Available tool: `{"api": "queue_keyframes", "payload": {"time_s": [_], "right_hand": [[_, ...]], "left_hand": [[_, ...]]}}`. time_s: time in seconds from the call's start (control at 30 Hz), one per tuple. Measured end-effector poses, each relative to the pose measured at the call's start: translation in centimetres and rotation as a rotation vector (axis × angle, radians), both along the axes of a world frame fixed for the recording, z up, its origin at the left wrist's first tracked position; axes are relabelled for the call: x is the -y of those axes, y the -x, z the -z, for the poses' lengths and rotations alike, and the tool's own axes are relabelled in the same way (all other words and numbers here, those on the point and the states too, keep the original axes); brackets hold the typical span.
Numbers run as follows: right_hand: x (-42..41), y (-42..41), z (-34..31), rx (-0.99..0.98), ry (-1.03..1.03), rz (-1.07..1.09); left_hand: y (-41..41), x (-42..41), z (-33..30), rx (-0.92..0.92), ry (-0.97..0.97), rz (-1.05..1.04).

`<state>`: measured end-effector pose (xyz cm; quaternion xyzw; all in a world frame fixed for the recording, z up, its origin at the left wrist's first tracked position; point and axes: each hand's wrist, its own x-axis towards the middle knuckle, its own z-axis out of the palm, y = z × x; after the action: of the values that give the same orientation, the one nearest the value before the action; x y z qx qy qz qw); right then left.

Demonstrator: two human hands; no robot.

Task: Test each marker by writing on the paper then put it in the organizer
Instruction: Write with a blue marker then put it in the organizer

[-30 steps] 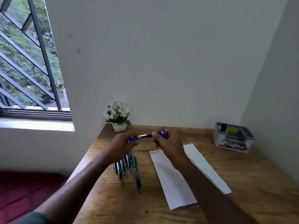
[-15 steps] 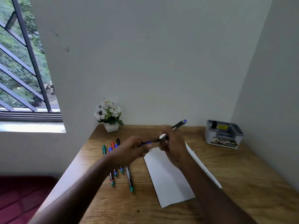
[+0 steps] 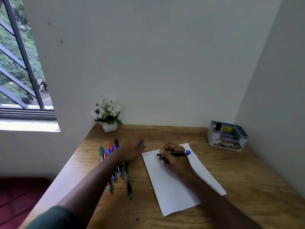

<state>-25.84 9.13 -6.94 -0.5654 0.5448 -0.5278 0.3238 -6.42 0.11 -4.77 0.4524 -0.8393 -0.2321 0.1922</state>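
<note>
My right hand point(image 3: 175, 158) grips an uncapped blue marker point(image 3: 179, 153), its tip down on the top of the white paper point(image 3: 173, 192), beside small writing there. My left hand point(image 3: 132, 150) rests on the desk left of the paper and holds the marker's blue cap point(image 3: 141, 143). Several capped markers point(image 3: 127, 179) in green, blue, red and black lie in a row partly under my left forearm. The grey organizer point(image 3: 227, 136) stands at the back right corner with one dark marker upright in it.
A small white pot of white flowers point(image 3: 107, 114) sits at the desk's back left corner. The wooden desk point(image 3: 247, 187) meets walls behind and on the right. A barred window lies to the left.
The hands pulled the cap off the blue marker and separated. My right hand dropped to the paper with the marker; my left moved left with the cap.
</note>
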Motion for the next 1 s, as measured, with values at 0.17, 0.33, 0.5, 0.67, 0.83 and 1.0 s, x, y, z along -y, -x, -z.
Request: {"api": "queue_keyframes", "payload": {"time_s": [0.17, 0.33, 0.5, 0.67, 0.83, 1.0], "right_hand": [[1.0, 0.2, 0.4, -0.124, -0.08, 0.062], [2.8, 0.4, -0.9, -0.329, -0.102, 0.019], [5.2, 0.1, -0.4, -0.248, -0.025, 0.061], [5.8, 0.5, 0.8, -0.265, -0.015, 0.001], [5.8, 0.5, 1.0, -0.239, -0.013, -0.022], [5.8, 0.4, 0.9, -0.263, -0.016, -0.051]], "left_hand": [[0.4, 1.5, 0.8, 0.139, -0.069, -0.017], [-0.1, 2.9, 2.1, 0.109, -0.051, -0.051], [-0.2, 3.3, 2.9, 0.076, -0.04, -0.073], [-0.3, 3.7, 2.7, 0.074, -0.064, -0.066], [-0.4, 3.7, 2.7, 0.09, -0.048, -0.06], [-0.4, 3.7, 2.6, 0.082, -0.073, -0.05]]}}
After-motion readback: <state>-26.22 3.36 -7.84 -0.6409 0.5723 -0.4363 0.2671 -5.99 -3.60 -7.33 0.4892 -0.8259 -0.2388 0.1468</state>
